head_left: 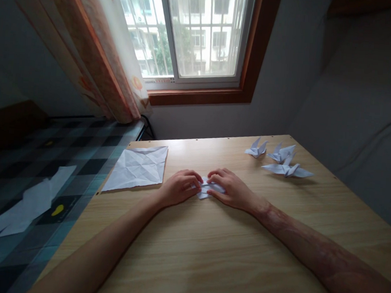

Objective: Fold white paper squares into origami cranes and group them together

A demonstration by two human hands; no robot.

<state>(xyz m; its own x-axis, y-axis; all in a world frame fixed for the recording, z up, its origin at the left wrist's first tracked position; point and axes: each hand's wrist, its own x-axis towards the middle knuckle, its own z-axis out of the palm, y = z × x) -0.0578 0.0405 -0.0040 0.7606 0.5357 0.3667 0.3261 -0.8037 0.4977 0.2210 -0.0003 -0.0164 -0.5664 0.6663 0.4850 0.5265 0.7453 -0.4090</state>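
Observation:
A small folded piece of white paper point(206, 191) lies on the wooden table point(194, 253), between my two hands. My left hand point(181, 186) has its curled fingers on the paper's left side. From the right, my right hand point(228, 187) bends its fingers over the paper's other side, thumb near the front edge. Both hands rest low at the tabletop, and their fingers cover part of the folds. Left of my left hand is a creased, unfolded white sheet point(140, 167), lying flat.
Several folded paper cranes point(289, 170) stand at the table's back right. On the left, a checked bedspread point(91, 146) carries loose white paper strips point(34, 202). Behind the table are a window point(203, 35) and a curtain point(102, 46).

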